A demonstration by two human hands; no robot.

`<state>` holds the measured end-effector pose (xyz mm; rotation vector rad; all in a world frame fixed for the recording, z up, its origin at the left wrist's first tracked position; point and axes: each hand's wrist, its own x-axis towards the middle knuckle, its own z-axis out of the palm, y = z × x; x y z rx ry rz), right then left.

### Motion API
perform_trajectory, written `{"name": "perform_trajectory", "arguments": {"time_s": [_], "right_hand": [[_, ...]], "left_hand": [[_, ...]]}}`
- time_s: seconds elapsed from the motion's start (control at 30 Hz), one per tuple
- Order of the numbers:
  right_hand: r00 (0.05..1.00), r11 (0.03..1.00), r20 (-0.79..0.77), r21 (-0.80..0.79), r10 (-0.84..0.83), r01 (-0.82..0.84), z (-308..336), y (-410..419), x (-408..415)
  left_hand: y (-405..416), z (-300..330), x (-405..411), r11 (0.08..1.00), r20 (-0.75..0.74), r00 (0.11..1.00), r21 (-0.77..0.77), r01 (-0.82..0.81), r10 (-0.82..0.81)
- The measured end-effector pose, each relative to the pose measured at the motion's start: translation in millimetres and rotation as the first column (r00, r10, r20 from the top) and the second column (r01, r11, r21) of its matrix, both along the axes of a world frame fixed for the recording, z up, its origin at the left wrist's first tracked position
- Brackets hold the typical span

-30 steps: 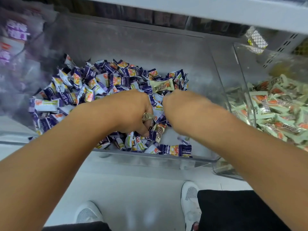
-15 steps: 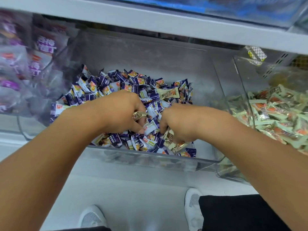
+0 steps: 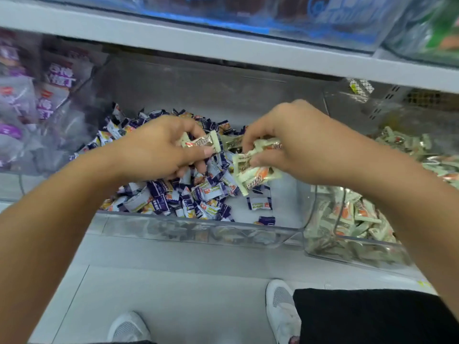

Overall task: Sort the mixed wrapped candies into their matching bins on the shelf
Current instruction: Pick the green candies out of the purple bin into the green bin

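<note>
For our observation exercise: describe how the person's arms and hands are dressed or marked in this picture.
Both forearms are bare with no sleeves in view. The left hand and right hand wear no gloves, and no watch, bracelet or marking shows on either wrist.

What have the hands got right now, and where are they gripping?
Left hand pinches one pale green candy at its left end. Right hand grips a bunch of pale green candies around their upper parts.

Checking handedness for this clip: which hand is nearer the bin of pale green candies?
Right. The right hand, gripping green candies, is beside the green bin; the left hand, pinching one candy, is farther off over the purple pile.
</note>
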<state>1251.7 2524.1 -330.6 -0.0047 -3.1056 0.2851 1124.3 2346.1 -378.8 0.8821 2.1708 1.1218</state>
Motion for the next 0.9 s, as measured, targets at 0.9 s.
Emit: {"name": "perform_trajectory", "arguments": {"time_s": [0.9], "right_hand": [[0.658,0.54,-0.095,-0.663,-0.747,0.518,-12.7,171.8,145.7]], "left_hand": [[188.1,28.2,137.7,0.9,-0.376,0.84,0.033,0.434,-0.392]]}}
